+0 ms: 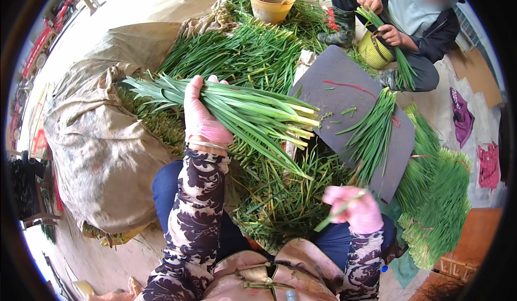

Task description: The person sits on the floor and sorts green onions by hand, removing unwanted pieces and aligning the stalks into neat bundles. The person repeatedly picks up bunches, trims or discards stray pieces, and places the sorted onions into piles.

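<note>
My left hand (206, 117), in a thin pink glove, grips a loose bunch of garlic chives (258, 111). Their pale cut ends point right, and the leaf tips spread out to the left. In its pink glove, my right hand (359, 210) is blurred and pinches a green leaf or stalk (337, 214) over my right knee. Between my knees lies a heap of loose leaves and trimmings (278, 204). A dark grey board (323, 75) slants away at the right. On it rest another chive bunch (373, 135), a red tie (349, 86) and a few short cut pieces.
Tied chive bundles (438, 196) are stacked right of the board. Long chives (238, 54) lie beyond my left hand, with a yellow bucket (272, 4) behind. A cloth-covered mound (109, 155) stands left. At upper right, a seated person (416, 30) holds chives near a yellow-green basket (373, 50).
</note>
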Motion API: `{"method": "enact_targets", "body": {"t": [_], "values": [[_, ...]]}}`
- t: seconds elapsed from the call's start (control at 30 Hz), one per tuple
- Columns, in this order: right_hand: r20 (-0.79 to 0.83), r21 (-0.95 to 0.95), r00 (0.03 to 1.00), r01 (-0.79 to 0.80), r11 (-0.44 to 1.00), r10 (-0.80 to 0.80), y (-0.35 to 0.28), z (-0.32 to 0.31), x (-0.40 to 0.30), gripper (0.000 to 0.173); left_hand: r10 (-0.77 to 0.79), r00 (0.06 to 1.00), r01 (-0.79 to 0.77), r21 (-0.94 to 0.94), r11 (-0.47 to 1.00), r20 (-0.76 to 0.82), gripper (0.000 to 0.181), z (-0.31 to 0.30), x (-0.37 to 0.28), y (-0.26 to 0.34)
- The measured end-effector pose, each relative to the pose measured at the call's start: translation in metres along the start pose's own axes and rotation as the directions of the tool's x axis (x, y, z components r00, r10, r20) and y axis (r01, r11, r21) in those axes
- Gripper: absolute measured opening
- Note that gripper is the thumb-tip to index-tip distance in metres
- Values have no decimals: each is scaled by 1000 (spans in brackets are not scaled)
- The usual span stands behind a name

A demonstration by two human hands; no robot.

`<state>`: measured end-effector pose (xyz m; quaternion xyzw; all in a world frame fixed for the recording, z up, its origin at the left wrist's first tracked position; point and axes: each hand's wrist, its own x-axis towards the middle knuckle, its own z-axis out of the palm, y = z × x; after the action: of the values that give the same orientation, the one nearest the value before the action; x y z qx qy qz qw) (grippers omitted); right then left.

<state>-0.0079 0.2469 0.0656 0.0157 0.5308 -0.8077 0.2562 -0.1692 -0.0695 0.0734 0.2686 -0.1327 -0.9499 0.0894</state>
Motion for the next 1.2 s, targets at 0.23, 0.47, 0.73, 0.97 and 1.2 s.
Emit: {"method": "enact_targets", "body": {"t": [0.23, 0.47, 0.73, 0.97, 1.2], "values": [[-342, -192, 934, 33, 981, -98, 41, 10, 42, 84, 44, 997, -45, 12, 999, 59, 30, -1, -6, -5], [-395, 284, 886, 369, 885, -242, 31, 65, 84, 74, 31, 984, -29, -13, 1000, 175, 36, -9, -3, -12], [-485, 402, 844, 446, 799, -227, 21, 90, 113, 66, 58, 966, -64, 16, 998, 252, 32, -8, -9, -18], [-509, 407, 833, 455, 792, -217, 13, 96, 117, 62, -13, 962, 8, 22, 1000, 274, 19, -6, -11, -16], [-556, 177, 817, 295, 939, -152, 25, 66, 100, 64, -14, 982, 13, 4, 1000, 189, 19, -11, 0, -16]]}}
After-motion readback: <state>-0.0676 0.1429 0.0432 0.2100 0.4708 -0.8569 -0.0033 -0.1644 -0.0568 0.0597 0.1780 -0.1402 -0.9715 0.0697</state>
